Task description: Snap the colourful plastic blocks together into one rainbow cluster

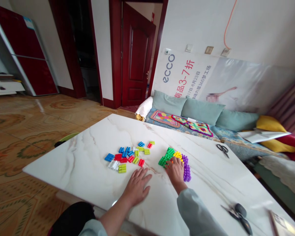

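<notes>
Right sleeve (194,213) is stretching far. Right hand (175,172) is touching joined green, yellow and purple blocks (177,155), fingers bent, grip hard to tell. Left hand (136,186) is lying flat, fingers wide, on the marble bench (71,164), near loose blocks (123,160) to the left.

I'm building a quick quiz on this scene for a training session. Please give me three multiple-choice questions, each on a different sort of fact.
1. What is the right hand resting on?
A) the sofa
B) the joined green, yellow and purple blocks
C) a ceramic plate

2. How many pairs of scissors lie on the white marble table?
A) one
B) two
C) four

3. How is the left hand placed?
A) raised in the air
B) gripping a red block
C) flat on the tabletop

Answers:
1. B, its fingers lie over those blocks.
2. B, one pair lies far right, another pair near right.
3. C, its fingers spread on the marble, near the loose blocks.
</notes>
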Demonstrator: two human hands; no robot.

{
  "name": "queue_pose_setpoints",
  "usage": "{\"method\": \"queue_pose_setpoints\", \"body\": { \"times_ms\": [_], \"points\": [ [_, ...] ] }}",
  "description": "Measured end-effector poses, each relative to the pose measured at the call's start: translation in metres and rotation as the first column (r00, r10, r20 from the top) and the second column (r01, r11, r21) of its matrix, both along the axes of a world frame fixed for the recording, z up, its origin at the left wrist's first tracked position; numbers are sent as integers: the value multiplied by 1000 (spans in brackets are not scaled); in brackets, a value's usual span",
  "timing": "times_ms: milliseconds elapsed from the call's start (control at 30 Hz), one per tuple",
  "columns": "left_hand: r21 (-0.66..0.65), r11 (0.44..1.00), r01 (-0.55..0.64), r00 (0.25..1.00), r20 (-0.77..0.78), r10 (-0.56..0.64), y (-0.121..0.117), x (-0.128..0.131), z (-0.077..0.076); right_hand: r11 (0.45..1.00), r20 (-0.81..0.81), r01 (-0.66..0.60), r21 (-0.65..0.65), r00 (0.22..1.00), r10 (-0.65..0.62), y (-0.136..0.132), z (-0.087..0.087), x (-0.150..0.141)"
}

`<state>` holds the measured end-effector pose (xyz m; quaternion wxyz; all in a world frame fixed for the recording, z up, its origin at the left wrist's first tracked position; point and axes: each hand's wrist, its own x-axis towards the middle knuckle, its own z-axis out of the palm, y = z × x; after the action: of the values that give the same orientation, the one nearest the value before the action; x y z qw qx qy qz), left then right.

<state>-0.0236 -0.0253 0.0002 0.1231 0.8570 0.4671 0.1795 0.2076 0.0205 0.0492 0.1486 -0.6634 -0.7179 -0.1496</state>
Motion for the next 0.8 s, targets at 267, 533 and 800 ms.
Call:
{"method": "queue_pose_setpoints", "body": {
  "times_ms": [267, 533, 800],
  "points": [
    [20, 1000, 4, 1000, 20, -5, 0, 0, -1, 987, -75, -93, 132, 992, 104, -13, -14, -9],
    [46, 999, -12, 998, 56, 10, -2, 1, -1, 847, -148, -515, -131, 855, 497, -72, -36, -27],
    [51, 999, -12, 999, 48, 10, -3, 0, -2, 774, -88, -576, -262, 813, 575, -81, -55, 0]
  ]
}}
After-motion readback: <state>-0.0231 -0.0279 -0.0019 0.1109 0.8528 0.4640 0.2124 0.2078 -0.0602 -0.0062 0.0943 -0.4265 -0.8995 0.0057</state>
